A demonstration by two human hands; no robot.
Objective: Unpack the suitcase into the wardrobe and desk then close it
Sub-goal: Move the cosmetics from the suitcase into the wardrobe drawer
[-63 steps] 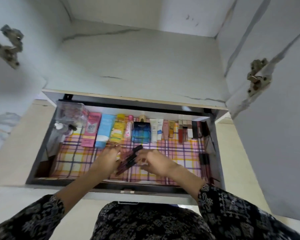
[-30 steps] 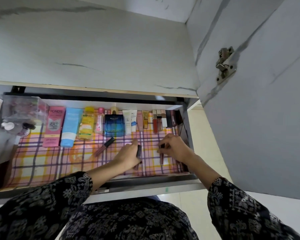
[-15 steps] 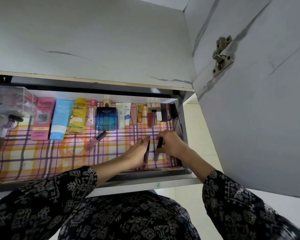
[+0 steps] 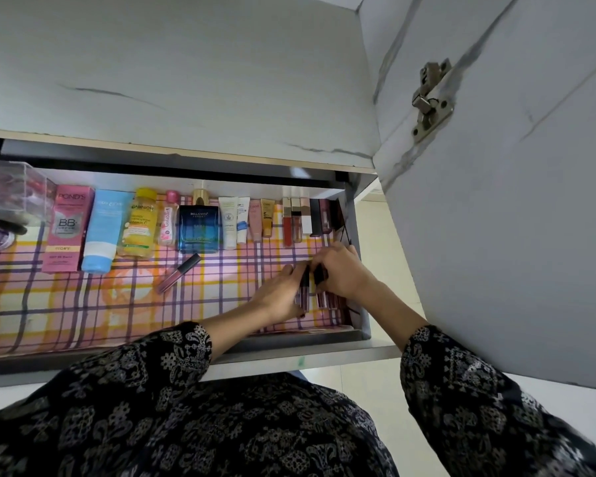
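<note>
An open wardrobe drawer (image 4: 289, 342) lined with pink plaid paper holds a back row of cosmetics. My left hand (image 4: 279, 294) and my right hand (image 4: 341, 270) work close together at the drawer's right front corner. Each hand pinches a dark lip gloss tube (image 4: 305, 290) that stands among several tubes lined up there (image 4: 324, 299). One more lip gloss tube (image 4: 178, 272) lies loose and slanted on the liner near the middle. The suitcase is out of view.
Along the back stand a pink Pond's box (image 4: 68, 228), a blue tube (image 4: 102, 232), a yellow bottle (image 4: 138, 223), a blue perfume bottle (image 4: 198, 228) and small tubes (image 4: 236, 220). A clear box (image 4: 11, 187) sits far left. The open wardrobe door (image 4: 496, 201) hangs at right.
Both hands moved from the drawer's middle to its right front corner with the dark tubes. One tube was left lying on the liner. The view shifted right.
</note>
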